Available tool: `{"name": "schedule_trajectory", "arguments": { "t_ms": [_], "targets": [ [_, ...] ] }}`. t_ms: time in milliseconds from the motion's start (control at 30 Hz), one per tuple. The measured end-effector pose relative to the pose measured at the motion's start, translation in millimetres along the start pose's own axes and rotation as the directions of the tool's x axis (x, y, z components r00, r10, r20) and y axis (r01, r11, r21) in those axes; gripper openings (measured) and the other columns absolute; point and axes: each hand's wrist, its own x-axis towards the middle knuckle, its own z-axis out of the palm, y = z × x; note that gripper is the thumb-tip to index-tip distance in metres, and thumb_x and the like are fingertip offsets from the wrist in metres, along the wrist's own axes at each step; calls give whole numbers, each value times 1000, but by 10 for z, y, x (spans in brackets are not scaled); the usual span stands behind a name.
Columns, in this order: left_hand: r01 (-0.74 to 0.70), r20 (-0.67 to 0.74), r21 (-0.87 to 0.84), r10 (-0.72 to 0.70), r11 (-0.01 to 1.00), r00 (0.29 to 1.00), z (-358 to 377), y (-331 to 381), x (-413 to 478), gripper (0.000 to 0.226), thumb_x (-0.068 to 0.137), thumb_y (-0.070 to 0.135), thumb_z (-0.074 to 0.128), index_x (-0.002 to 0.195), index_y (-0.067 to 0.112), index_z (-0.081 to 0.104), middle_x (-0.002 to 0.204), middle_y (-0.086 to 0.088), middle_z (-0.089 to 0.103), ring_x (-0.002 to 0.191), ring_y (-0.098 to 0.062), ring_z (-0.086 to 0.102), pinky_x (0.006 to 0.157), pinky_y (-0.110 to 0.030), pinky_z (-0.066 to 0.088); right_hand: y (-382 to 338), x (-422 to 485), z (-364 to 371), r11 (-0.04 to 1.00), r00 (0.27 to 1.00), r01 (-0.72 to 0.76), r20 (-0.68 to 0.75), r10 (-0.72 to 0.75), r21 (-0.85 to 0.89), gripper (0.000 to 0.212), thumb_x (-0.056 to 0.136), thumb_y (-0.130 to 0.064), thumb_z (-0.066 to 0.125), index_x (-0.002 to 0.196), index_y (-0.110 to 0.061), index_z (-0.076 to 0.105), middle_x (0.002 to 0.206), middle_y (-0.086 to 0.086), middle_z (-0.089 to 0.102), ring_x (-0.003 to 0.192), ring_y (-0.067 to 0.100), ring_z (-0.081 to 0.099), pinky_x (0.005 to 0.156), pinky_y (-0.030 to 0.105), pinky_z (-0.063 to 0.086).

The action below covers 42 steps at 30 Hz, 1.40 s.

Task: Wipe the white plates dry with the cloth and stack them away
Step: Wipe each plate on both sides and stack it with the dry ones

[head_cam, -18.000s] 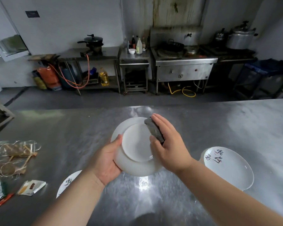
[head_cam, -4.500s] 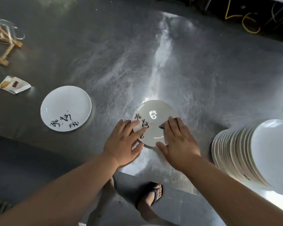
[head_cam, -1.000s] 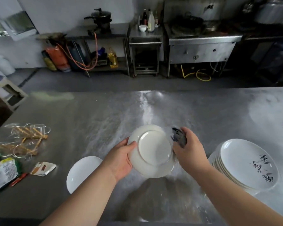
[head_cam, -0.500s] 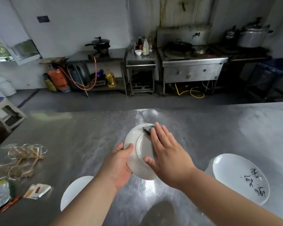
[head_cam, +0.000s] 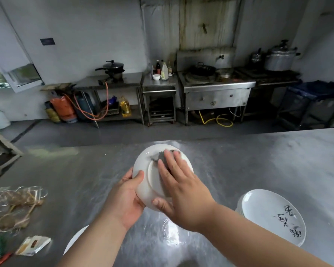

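A white plate is held above the steel table, tilted with its underside facing me. My left hand grips its lower left rim, thumb on the back. My right hand lies flat on the underside with straight fingers, pressing a dark grey cloth against it; the cloth's end shows past my fingertips. A stack of white plates with black writing on the top one stands on the table at the right. One more white plate lies at the lower left, partly hidden by my left forearm.
On the table's left edge lie clear wrappers with wooden sticks and small packets. Beyond the table's far edge is open floor, then steel counters with a stove and pots along the wall. A stool stands far left.
My right hand moved from the plate's right rim onto its underside and spread flat over the cloth, sliding it across the back. My left hand kept its grip on the rim.
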Motion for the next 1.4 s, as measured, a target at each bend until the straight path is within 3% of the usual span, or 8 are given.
{"name": "schedule_trajectory", "arguments": {
  "t_ms": [133,233,333,567,733,1000,1200,1400],
  "targets": [
    [-26,-23,-57,25,998,999,-31,84,-18,32,109,12,41,123,2,68,119,-30,71,102,-38,76,73,-41,65,-164,-297,202,983,983,184,-26,-184,14,96,97,-75,42,165,-9,26,175,8,9,162,30,2,128,49,24],
    [-47,-67,-72,43,996,997,-85,34,-43,35,108,12,41,134,2,62,124,-24,72,107,-33,75,79,-42,65,-8,-302,197,993,995,85,-40,-89,-86,92,98,-75,41,162,-9,32,174,9,15,162,30,7,126,48,27],
    [-45,-83,-41,41,998,996,-49,-31,-106,35,107,12,44,136,6,63,126,-19,72,109,-31,74,92,-50,60,97,-259,78,998,998,-61,-16,61,-28,93,101,-78,29,166,-11,22,176,3,-1,162,25,-8,129,48,20],
    [-36,-107,-90,26,995,994,-33,-20,-167,36,109,15,42,140,3,58,129,-31,67,119,-46,67,104,-57,52,-253,-538,147,993,993,116,5,-116,18,97,98,-76,41,166,-10,18,176,3,-1,162,26,-5,129,44,19],
    [-69,-127,-100,56,993,990,-55,-61,-239,38,108,13,44,141,6,60,133,-19,69,126,-35,65,113,-55,44,5,-511,10,998,998,-62,-33,62,15,92,102,-77,31,167,-13,19,176,-2,-7,162,22,-8,127,46,28],
    [-64,-99,-117,52,991,994,-6,-28,-325,34,108,13,42,134,5,62,125,-25,71,110,-38,73,86,-46,64,-282,-684,111,992,992,117,-48,-114,56,92,100,-72,41,165,-8,26,176,5,7,162,27,2,125,49,30],
    [-43,-9,-60,43,997,999,-88,-1,-381,43,95,14,53,136,6,63,131,-18,70,118,-30,70,99,-43,58,163,-420,-168,999,997,-12,-71,14,35,92,100,-75,38,167,-15,18,176,0,-3,162,21,-5,127,47,28],
    [-15,97,-22,18,1000,995,-22,-27,-369,43,99,12,49,140,4,60,136,-22,66,126,-36,65,102,-49,56,-85,-314,-130,975,974,210,-75,-215,-67,101,93,-76,44,166,-10,20,176,6,6,162,32,0,127,54,24]
  ]
}}
